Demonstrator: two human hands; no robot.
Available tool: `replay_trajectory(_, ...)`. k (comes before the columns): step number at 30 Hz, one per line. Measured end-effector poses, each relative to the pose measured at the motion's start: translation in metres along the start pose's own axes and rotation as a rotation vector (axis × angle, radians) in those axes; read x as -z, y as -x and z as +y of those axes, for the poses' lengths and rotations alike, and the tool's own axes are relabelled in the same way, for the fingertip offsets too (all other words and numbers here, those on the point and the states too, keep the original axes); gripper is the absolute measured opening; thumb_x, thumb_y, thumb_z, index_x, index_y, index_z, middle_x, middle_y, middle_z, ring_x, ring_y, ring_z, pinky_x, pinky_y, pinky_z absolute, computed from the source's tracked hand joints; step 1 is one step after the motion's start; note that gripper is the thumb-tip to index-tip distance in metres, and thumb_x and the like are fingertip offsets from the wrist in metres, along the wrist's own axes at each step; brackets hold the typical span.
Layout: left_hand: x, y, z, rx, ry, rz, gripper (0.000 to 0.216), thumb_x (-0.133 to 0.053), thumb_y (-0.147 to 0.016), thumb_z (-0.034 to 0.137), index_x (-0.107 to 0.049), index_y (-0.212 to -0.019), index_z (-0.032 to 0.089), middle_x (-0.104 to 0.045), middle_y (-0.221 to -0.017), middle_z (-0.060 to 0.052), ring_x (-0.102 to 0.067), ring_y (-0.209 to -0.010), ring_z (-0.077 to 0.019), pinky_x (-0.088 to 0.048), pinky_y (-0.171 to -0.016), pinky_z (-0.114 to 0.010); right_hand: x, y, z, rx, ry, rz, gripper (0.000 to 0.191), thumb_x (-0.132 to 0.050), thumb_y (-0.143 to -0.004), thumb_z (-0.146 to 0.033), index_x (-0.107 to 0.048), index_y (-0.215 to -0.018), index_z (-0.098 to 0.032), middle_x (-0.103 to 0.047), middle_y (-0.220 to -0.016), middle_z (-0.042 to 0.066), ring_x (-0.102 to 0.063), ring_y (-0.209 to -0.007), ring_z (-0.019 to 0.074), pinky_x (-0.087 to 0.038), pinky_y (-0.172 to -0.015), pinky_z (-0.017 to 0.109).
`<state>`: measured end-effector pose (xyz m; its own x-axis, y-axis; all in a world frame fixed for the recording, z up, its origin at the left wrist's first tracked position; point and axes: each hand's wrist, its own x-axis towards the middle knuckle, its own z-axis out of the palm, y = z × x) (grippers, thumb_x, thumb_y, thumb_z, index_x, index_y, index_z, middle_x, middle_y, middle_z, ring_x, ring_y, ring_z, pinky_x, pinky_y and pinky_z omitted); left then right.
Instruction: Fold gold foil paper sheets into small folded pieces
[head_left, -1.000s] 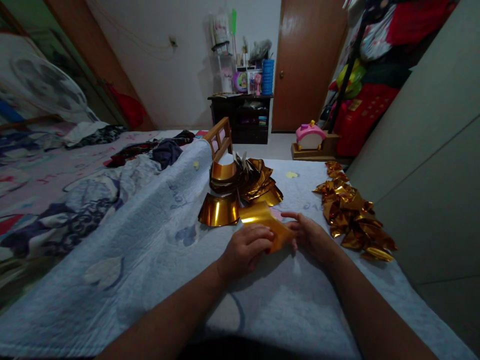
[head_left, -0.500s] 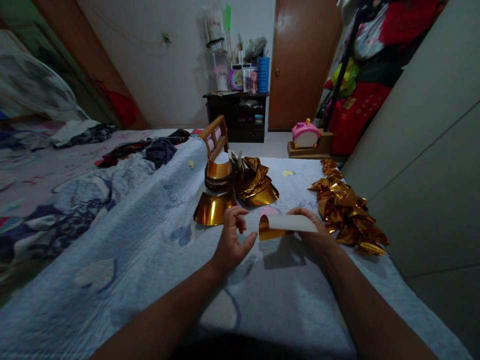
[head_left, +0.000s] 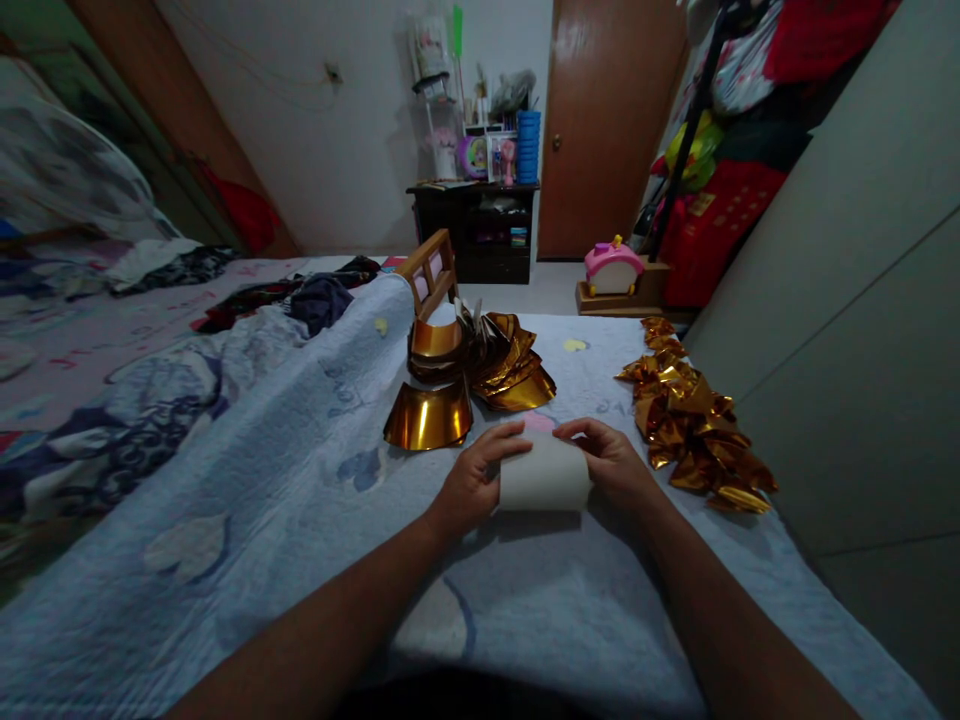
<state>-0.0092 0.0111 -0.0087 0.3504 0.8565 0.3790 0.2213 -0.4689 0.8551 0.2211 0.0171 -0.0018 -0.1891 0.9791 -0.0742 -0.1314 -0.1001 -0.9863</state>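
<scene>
Between my two hands is a curved sheet of gold foil card, its pale side toward me. My left hand grips its left edge, the fingers over the top. At the right edge my right hand pinches the same sheet between thumb and fingers. Beyond my left hand lies a flat, fan-shaped gold foil card. Behind it rises a loose stack of gold foil cards, some curled with pale insides showing. To the right of my right hand is a heap of crumpled or folded gold foil pieces.
Everything lies on a light blue quilted cover. A small wooden frame stands at its far edge. Clothes and bedding are on the left. A dark cabinet, a pink toy and a pale panel are farther off.
My left hand has moved right and taken hold of the card's left edge. The card has turned so its pale side faces me, while my right hand keeps its hold.
</scene>
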Motion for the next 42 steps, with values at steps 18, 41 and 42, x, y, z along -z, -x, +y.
replay_trajectory(18, 0.014, 0.005, -0.002, -0.076, -0.414, -0.231, 0.038, -0.058, -0.073, 0.006, -0.076, -0.103, 0.021, -0.069, -0.114, -0.010, -0.065, -0.104, -0.0252, -0.051, -0.091, -0.038, 0.025, 0.006, -0.009, 0.254, 0.991, -0.421, 0.052, -0.073, -0.067, -0.007, -0.073, -0.115, -0.028, -0.055, -0.139, 0.009, -0.047, -0.130, 0.0318, -0.036, -0.112, 0.053)
replay_trajectory(41, 0.006, 0.000, 0.009, 0.204, -0.414, -0.177, 0.009, -0.061, -0.087, 0.021, -0.066, -0.081, 0.018, -0.064, -0.078, -0.002, -0.060, -0.077, -0.0180, -0.043, -0.072, -0.030, -0.003, 0.005, -0.005, 0.083, 0.836, -0.165, 0.028, -0.056, -0.082, -0.020, -0.054, -0.110, -0.019, -0.069, -0.079, 0.001, -0.062, -0.070, 0.0180, -0.041, -0.066, 0.028)
replay_trajectory(42, 0.005, 0.000, 0.007, 0.177, -0.463, -0.151, 0.005, -0.063, -0.085, 0.019, -0.066, -0.081, 0.018, -0.064, -0.082, -0.003, -0.060, -0.081, -0.0194, -0.044, -0.076, -0.031, -0.004, 0.005, -0.003, 0.079, 0.850, -0.148, 0.031, -0.056, -0.082, -0.021, -0.054, -0.113, -0.019, -0.069, -0.078, 0.001, -0.062, -0.070, 0.0182, -0.041, -0.066, 0.028)
